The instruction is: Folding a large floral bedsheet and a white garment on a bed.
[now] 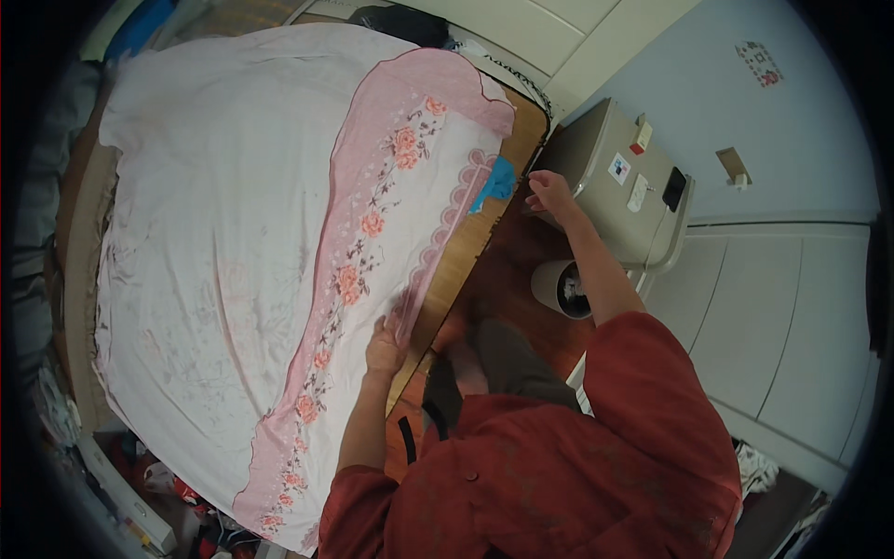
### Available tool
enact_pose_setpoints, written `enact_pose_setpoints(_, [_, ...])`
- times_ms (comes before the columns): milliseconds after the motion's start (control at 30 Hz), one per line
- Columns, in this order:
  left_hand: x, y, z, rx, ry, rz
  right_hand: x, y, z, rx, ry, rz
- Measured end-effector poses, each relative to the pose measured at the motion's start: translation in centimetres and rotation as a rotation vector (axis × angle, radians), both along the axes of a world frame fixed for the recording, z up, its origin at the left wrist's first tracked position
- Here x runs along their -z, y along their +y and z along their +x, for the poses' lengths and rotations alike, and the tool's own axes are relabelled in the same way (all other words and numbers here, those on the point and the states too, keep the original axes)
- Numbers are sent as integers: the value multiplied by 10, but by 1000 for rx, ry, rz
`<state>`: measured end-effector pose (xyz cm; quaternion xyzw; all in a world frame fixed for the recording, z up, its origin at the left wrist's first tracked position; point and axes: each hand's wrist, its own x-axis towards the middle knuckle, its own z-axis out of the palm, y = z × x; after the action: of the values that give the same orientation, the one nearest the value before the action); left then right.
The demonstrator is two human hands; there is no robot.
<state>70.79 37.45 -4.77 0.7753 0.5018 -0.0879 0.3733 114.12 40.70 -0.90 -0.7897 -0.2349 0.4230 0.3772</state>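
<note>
Red shirt (521,475) nearest the cam; flowered sheet (354,256) lies to the L of both hands, long axis running far R to near L, approx. parallel to the wooden bed edge (460,258). L hand (384,352) is nearer, right on the sheet's border, fingers slightly bent (can't tell if they pinch the fabric). R hand (551,194) is off the sheet, out past the blue cloth (500,180), near the beige cabinet (643,219); fingers half-curled, nothing visible in it, palm hidden, so can't tell.
</note>
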Motion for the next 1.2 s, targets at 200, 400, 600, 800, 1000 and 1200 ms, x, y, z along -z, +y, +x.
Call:
enact_pose_setpoints(200, [24,3,72,19,54,-9,62,70,96,-186,-362,125])
enact_pose_setpoints(400, [55,22,152,-106,272,200,78,136,105,-543,-599,155])
enact_pose_setpoints(600, [87,57,169,34,525,169,28,161,138,-788,-8,235])
enact_pose_setpoints(800, [55,59,177,16,459,124,2,197,211,-1204,-372,295])
enact_pose_setpoints(1000, [23,61,178,13,514,-74,-81,244,251,-586,-802,150])
enact_pose_setpoints(1200, [36,59,181,-62,358,-85,-18,238,296,-566,-991,221])
